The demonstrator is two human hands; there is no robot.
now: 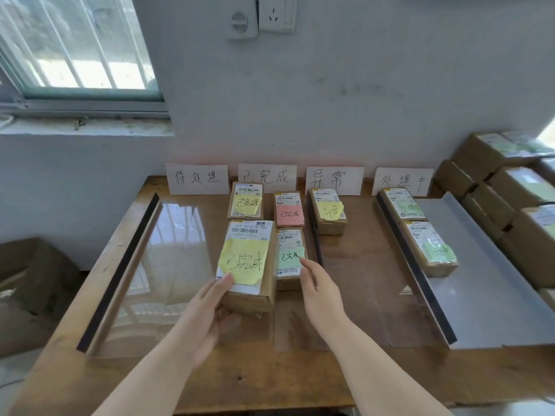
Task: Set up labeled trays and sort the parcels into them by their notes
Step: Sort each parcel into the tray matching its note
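Observation:
Four clear trays lie on the wooden table, each below a white label card leaning on the wall. My left hand grips the near end of a cardboard parcel with a yellow note in the second tray. My right hand rests beside a smaller parcel with a green note, fingertips touching its right edge. Two more parcels, with a yellow note and a pink note, lie behind them. One parcel sits in the third tray and two parcels in the fourth.
The leftmost tray holds nothing. A stack of several cardboard parcels stands at the right table edge. A brown box sits on the floor at the left. The window and wall sockets are above.

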